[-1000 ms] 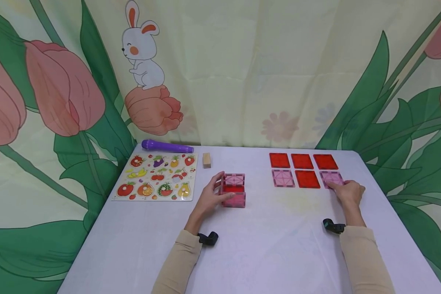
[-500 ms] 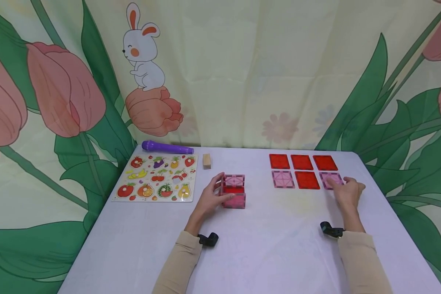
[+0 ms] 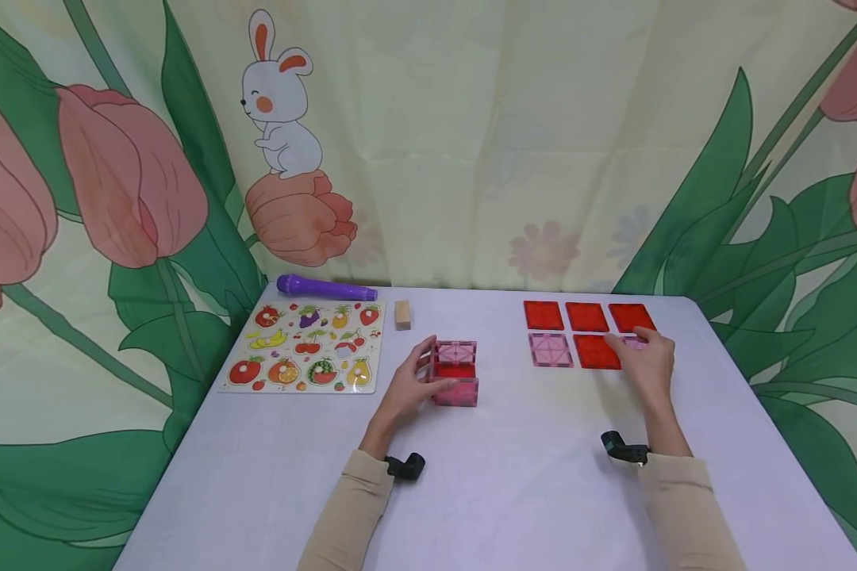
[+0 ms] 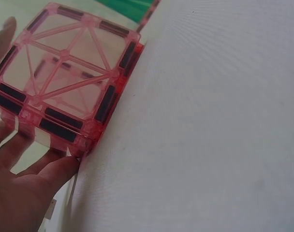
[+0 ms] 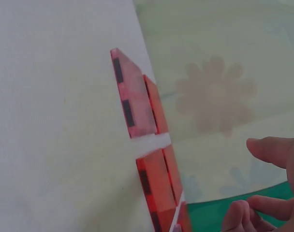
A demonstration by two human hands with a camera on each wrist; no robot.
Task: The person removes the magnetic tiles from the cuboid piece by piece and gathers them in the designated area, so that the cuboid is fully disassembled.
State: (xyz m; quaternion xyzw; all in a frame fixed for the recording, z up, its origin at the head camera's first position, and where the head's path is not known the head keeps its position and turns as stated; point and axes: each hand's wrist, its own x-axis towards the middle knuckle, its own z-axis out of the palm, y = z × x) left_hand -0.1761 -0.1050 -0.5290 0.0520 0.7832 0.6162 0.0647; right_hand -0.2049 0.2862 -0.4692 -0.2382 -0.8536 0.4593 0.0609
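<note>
A white table (image 3: 521, 492) carries everything. At its far left lies a purple microphone (image 3: 326, 288), and just nearer lies a fruit board (image 3: 291, 327). Right of the board's far corner is a small wooden block (image 3: 403, 315). Nearer than the block and slightly to its right stands a box (image 3: 460, 392), red at the bottom with pink walls. On the far right, flat square tiles form two rows of three: the far row has three red tiles (image 3: 587, 317); the near row runs pink tile (image 3: 551, 350), red tile (image 3: 597, 352), pink tile, the last mostly hidden.
</note>
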